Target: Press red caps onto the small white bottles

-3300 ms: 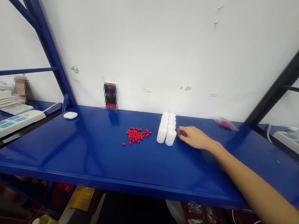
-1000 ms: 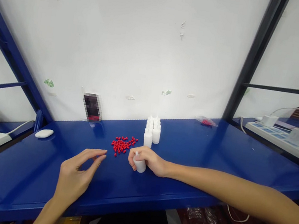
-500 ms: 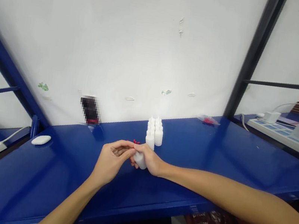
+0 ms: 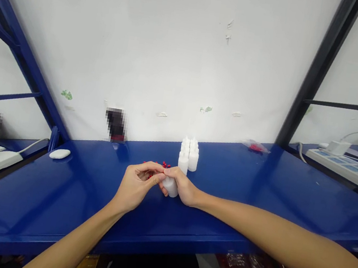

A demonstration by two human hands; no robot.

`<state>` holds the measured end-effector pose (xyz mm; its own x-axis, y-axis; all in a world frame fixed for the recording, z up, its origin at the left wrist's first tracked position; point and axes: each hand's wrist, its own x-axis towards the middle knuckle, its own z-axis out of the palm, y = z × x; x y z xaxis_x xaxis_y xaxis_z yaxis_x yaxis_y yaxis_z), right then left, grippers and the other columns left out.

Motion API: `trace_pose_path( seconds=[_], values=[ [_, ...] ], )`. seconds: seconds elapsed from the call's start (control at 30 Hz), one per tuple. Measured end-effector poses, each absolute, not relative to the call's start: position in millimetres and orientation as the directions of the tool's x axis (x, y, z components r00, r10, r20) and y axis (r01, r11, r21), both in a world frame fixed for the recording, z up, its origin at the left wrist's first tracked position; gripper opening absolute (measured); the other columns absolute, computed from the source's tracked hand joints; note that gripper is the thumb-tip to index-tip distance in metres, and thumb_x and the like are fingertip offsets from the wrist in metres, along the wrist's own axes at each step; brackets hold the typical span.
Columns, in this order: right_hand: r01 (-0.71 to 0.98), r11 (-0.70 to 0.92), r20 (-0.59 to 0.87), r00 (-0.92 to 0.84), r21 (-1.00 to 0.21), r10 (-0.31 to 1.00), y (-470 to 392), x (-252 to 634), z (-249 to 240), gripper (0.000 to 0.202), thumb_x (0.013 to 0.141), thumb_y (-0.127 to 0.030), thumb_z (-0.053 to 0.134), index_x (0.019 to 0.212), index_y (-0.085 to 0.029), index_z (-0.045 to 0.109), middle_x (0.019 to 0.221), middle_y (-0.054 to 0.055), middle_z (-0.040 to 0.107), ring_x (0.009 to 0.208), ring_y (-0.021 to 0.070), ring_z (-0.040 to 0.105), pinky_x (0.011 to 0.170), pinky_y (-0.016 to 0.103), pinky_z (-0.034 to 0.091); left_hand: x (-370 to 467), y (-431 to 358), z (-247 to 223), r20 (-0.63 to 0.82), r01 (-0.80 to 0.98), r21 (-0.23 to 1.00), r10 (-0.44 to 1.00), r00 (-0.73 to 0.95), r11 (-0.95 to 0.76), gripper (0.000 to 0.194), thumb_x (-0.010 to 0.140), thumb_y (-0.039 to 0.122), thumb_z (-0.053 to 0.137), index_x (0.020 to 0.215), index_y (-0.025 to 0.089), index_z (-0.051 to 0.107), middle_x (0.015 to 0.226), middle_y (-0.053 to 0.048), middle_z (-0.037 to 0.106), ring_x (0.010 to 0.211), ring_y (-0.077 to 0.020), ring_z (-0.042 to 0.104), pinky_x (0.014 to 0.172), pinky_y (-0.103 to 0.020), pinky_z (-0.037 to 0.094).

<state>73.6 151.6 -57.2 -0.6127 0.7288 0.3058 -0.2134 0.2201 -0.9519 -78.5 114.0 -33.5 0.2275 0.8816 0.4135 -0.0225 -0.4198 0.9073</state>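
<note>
Hands meet: right hand (image 4: 184, 188) clasps unlabelled white bottle (image 4: 170, 189), left hand (image 4: 137, 185) pinches its top.

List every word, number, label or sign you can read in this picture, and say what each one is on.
No text is readable.
White bottle held in the right hand: no label visible.
Standing white bottles: plain.
Power strips: markings too small to read.
Dark object by the wall: blurred out.

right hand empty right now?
No, the right hand is wrapped around a small white bottle on the blue table, with the left hand pinching at its top.
</note>
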Motion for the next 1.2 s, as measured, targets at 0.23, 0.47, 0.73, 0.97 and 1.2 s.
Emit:
trace_pose_path(
  seconds=[0.23, 0.47, 0.73, 0.97, 1.2],
  values=[
    [-0.225, 0.166, 0.271, -0.603, -0.960, 0.750, 154.4, 73.0, -58.3, 0.036, 0.080, -0.043, 0.041, 0.058, -0.017, 0.054, 0.049, 0.002, 0.051, 0.046, 0.0126, 0.046, 0.048, 0.027, 0.037, -80.6, 116.1, -38.9, 0.506, 0.158, 0.835, 0.848, 0.157, -0.527, 0.026, 0.082, 0.030, 0.073, 0.104, 0.016, 0.067, 0.092, -0.007, 0.075, 0.080, -0.0190, 0.072, 0.074, -0.028, 0.058],
    [-0.185, 0.196, 0.266, -0.549, -0.963, 0.792, 155.4, 75.3, -60.6, 0.035, 0.075, -0.041, 0.042, 0.050, -0.018, 0.050, 0.045, 0.000, 0.047, 0.039, 0.0109, 0.042, 0.041, 0.025, 0.033, -74.3, 114.2, -35.2, 0.606, 0.346, 0.663, 0.747, 0.273, -0.664, 0.017, 0.086, 0.023, 0.066, 0.102, 0.019, 0.069, 0.093, -0.005, 0.073, 0.085, -0.0170, 0.069, 0.080, -0.028, 0.054],
    [-0.073, 0.301, 0.297, -0.489, -0.951, 0.820, 151.4, 75.2, -49.6, 0.040, 0.091, -0.044, 0.035, 0.068, -0.018, 0.055, 0.044, -0.003, 0.048, 0.041, 0.0112, 0.045, 0.048, 0.024, 0.036, -127.4, 174.7, -12.7, 0.637, 0.270, 0.710, 0.757, 0.146, -0.650, 0.027, 0.079, 0.036, 0.071, 0.097, 0.016, 0.067, 0.090, -0.005, 0.070, 0.083, -0.0169, 0.065, 0.075, -0.028, 0.052],
    [0.049, 0.424, 0.349, -0.490, -0.904, 0.799, 145.5, 81.3, -47.4, 0.041, 0.081, -0.049, 0.067, 0.060, -0.018, 0.050, 0.052, -0.004, 0.047, 0.049, 0.0091, 0.042, 0.051, 0.023, 0.033, -224.4, 221.6, -35.3, 0.576, 0.766, 0.462, 0.808, 0.124, -0.447, 0.028, 0.082, 0.039, 0.062, 0.096, 0.017, 0.068, 0.081, -0.003, 0.069, 0.075, -0.0171, 0.063, 0.074, -0.030, 0.048],
    [-0.103, 0.424, 0.415, -0.502, -0.900, 0.759, 149.3, 89.4, -48.1, 0.035, 0.085, -0.042, 0.044, 0.065, -0.017, 0.057, 0.053, -0.001, 0.049, 0.050, 0.0126, 0.045, 0.053, 0.027, 0.035, -241.7, 213.6, -46.2, 0.553, 0.845, 0.255, 0.788, 0.272, -0.471, 0.025, 0.084, 0.035, 0.057, 0.099, 0.018, 0.067, 0.082, -0.003, 0.067, 0.076, -0.0187, 0.062, 0.077, -0.032, 0.048]
  ],
)
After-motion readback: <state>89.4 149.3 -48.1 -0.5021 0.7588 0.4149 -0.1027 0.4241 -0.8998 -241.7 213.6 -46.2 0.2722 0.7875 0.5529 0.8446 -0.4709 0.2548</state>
